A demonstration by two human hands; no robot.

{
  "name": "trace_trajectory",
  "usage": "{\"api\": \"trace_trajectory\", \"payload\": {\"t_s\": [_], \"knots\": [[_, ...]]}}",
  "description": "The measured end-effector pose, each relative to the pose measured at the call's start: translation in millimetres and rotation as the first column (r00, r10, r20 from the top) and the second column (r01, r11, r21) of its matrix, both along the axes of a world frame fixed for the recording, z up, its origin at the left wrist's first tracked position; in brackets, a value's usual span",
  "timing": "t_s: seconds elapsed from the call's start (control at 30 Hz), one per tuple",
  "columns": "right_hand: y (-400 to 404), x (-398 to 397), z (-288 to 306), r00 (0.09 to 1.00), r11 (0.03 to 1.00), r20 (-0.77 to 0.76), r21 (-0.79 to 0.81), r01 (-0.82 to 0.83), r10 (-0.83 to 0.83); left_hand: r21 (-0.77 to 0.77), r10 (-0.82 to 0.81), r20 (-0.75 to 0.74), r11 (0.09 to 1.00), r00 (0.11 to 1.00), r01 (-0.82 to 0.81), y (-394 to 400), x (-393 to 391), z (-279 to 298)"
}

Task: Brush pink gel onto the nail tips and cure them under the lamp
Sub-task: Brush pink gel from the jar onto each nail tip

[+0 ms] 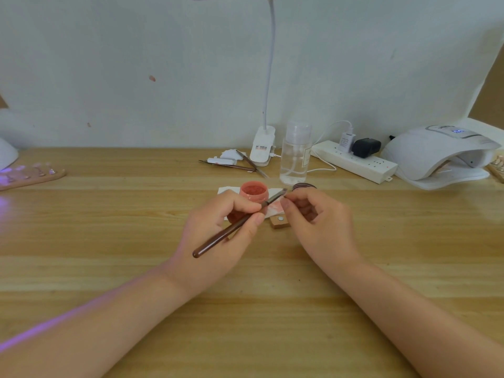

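Note:
My left hand (pixel 223 225) grips a brown-handled gel brush (pixel 218 238), bristle end pointing up and right. My right hand (pixel 313 216) pinches at the brush tip (pixel 283 191) with thumb and forefinger; whether a nail tip is between them is hidden. An open pot of pink gel (pixel 254 191) stands just behind my left hand on a stained white wipe (pixel 272 210). Its dark lid (pixel 304 186) lies to the right. A small wooden holder block (pixel 279 222) sits under my hands. A white curing lamp (pixel 436 155) stands at the far right.
A wooden strip with nail tips (pixel 30 175) lies at far left in purple light beside another lamp (pixel 6 154). Behind the pot stand a clear pump bottle (pixel 296 154), a clip desk lamp (pixel 262 148), tweezers (pixel 231 165) and a power strip (pixel 354 160).

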State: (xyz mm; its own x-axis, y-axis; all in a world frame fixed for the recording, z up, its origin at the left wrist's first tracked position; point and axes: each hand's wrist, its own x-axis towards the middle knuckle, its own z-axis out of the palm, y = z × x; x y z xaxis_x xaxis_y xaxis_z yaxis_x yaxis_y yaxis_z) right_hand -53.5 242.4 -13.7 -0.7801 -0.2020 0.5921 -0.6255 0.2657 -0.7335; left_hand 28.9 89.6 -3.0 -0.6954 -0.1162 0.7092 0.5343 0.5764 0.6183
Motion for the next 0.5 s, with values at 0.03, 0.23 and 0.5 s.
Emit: {"api": "trace_trajectory", "payload": {"t_s": [0.03,0.23,0.5], "knots": [[0.2,-0.2,-0.2,1.0,1.0,0.0,-0.002,-0.003,0.003,-0.006,-0.007,-0.004,1.0,1.0,0.007,-0.6,0.1,0.0],[-0.1,-0.9,-0.9,0.999,1.0,0.027,-0.019,-0.02,0.021,0.021,-0.048,-0.064,0.999,0.997,0.05,-3.5,2.0,-0.3],[0.2,-0.5,-1.3,0.999,0.998,0.021,-0.031,-0.047,0.048,0.019,-0.049,-0.013,0.999,0.999,0.049,-3.2,-1.8,0.4]]}}
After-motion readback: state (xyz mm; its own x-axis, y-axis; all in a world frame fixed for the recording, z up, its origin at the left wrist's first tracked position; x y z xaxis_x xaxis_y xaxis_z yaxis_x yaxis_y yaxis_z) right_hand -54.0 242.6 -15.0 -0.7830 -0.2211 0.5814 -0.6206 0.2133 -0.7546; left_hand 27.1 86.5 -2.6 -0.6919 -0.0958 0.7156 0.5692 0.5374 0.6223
